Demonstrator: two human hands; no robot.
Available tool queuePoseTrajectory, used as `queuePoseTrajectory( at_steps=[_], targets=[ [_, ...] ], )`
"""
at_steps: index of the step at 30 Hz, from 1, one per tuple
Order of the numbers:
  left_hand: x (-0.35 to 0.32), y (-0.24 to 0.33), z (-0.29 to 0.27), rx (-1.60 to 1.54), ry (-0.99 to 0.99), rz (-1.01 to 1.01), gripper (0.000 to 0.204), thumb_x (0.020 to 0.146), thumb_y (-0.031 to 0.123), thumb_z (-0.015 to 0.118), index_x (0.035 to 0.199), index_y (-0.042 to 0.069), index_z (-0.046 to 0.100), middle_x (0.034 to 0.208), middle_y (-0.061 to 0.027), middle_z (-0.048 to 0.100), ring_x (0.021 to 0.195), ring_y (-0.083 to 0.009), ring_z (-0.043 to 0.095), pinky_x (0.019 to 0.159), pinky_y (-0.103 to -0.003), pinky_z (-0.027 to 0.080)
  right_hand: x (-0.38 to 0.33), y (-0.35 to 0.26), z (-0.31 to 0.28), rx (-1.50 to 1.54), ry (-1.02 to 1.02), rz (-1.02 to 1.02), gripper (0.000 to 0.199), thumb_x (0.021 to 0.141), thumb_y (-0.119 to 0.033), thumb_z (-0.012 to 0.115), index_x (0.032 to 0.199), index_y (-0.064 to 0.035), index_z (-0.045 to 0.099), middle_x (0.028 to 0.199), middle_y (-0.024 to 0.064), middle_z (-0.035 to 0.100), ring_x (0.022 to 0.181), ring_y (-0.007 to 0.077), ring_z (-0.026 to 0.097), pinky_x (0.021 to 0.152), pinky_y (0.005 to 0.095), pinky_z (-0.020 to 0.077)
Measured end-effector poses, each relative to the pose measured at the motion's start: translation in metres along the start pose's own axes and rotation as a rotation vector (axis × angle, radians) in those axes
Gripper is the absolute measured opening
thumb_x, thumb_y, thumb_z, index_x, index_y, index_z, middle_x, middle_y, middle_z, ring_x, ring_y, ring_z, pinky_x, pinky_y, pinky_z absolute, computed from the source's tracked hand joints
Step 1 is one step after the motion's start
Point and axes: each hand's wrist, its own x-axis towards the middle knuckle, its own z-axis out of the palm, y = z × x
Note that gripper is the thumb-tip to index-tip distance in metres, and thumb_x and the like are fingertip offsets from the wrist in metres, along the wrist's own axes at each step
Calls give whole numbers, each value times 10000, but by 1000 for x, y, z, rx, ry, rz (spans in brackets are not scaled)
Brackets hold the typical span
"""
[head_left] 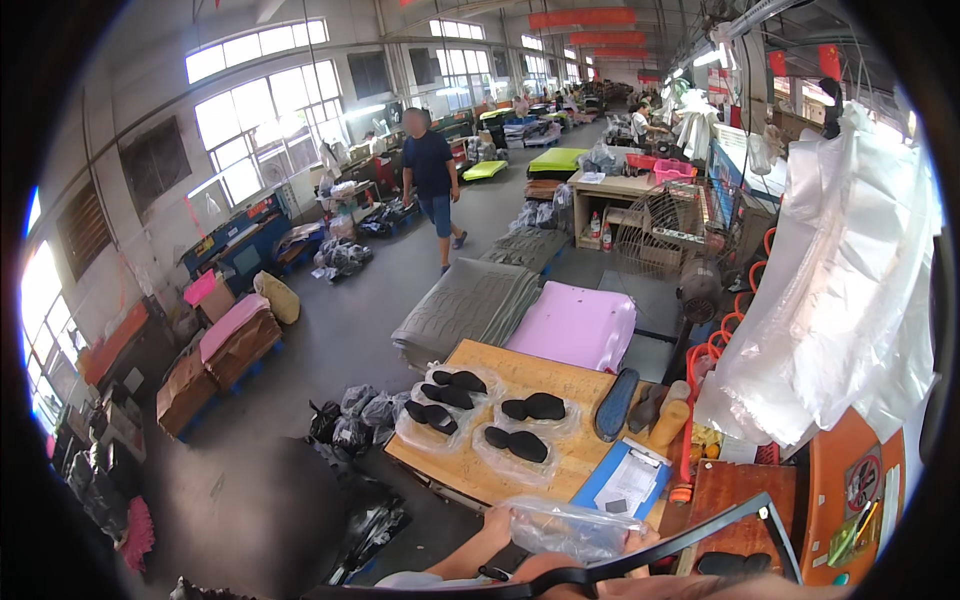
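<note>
My left hand (497, 523) grips the left end of a clear plastic bag (570, 528) at the bottom of the head view. My right hand (640, 541) holds the bag's right end, mostly hidden behind the bag and a dark frame bar. The bag is crumpled and its contents are not visible. Just beyond it lies a wooden worktable (560, 455) with several clear bags of black shoe insoles (533, 407). A blue clipboard (626, 480) with paper lies near the bag.
A dark shoe sole (616, 403) and a yellow bottle (669, 421) stand at the table's right. Large plastic sheeting (850, 290) hangs at right. Grey (470, 305) and pink (578, 325) sheet stacks lie behind the table. A person (434, 185) walks in the aisle. Black bags (355, 415) sit on the floor.
</note>
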Motion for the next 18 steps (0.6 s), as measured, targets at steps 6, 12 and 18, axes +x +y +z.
queuePoseTrajectory(
  at_steps=[6, 12, 18],
  targets=[
    [-45, 21, -33, 15, -472, -436, 221, 1047, 183, 596, 1143, 0, 678, 932, -69, 703, 818, -223, 672, 778, -361, 566, 26, 45, -22, 389, 88, 492, 201, 1017, -123, 577, 855, -45, 666, 657, 10, 576, 482, 113, 489, 418, 297, 439],
    [-55, 49, -3, -245, -412, -236, 298, 1098, 276, 546, 1228, 32, 658, 1152, -86, 731, 1047, -225, 700, 976, -388, 548, 16, 34, -37, 274, -279, 360, 111, 965, -61, 627, 878, -59, 696, 730, 3, 622, 587, 115, 568, 512, 262, 460],
    [-53, 52, -9, -215, -391, -136, 326, 1059, 181, 602, 1360, 58, 619, 1167, -52, 719, 1087, -191, 679, 969, -348, 548, -31, 28, -63, 294, -589, 175, 217, 1050, -187, 619, 1218, -50, 616, 1062, 61, 630, 1016, 197, 605, 919, 369, 504]
  ],
)
